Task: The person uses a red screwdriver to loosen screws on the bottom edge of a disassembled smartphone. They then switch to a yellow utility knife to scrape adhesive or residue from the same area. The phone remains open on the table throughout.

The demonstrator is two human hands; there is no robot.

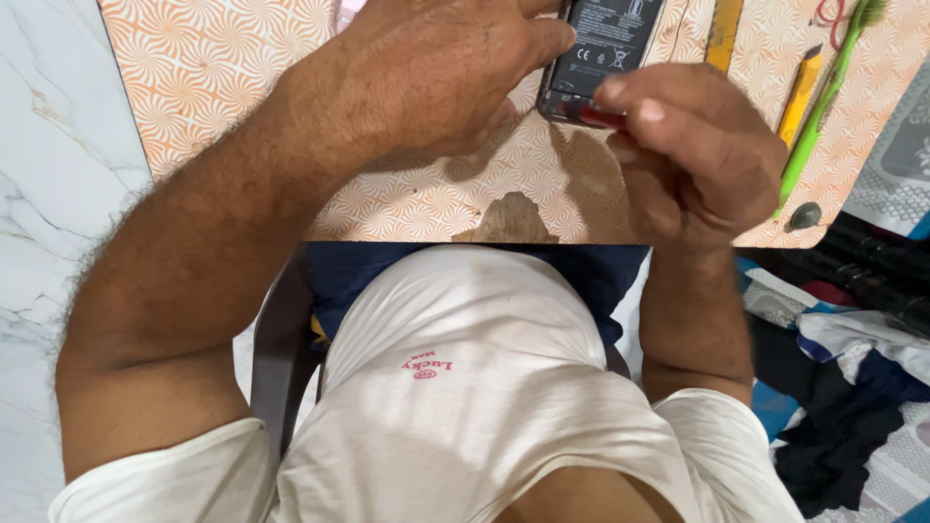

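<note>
From the head view, the left hand presses flat on the opened phone at twelve o'clock on the counter. The right hand is pinched on a red-handled tool, its tip touching the phone's near edge. The phone's long axis points away. A green toothbrush and yellow tool lie at two o'clock.

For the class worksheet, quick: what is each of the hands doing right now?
Left hand: resting on the opened phone, steadying it; fingers partly curled.
Right hand: closed, pinching a red tool at the phone's edge.
</note>
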